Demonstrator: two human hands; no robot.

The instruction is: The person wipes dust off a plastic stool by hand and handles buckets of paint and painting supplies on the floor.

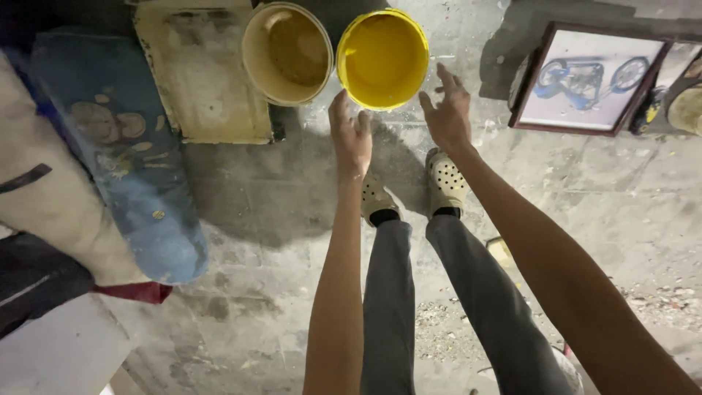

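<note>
left hand (pixel 351 139): open and empty, your fingers stretched toward the near rim of the yellow bucket (pixel 383 58).
right hand (pixel 447 113): spread, holding nothing, flanking the bucket's right side.
yellow bucket: upright on the concrete floor (pixel 278 205), just beyond your shoes (pixel 446 179), touching the cream bucket (pixel 287 53).

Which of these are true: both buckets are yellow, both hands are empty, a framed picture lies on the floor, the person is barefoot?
1. Both buckets are yellow. False: the yellow bucket sits beside a cream bucket.
2. Both hands are empty. True: the left hand and right hand reach toward the yellow bucket with open fingers.
3. A framed picture lies on the floor. True.
4. The person is barefoot. False: they wear perforated clogs.
</note>
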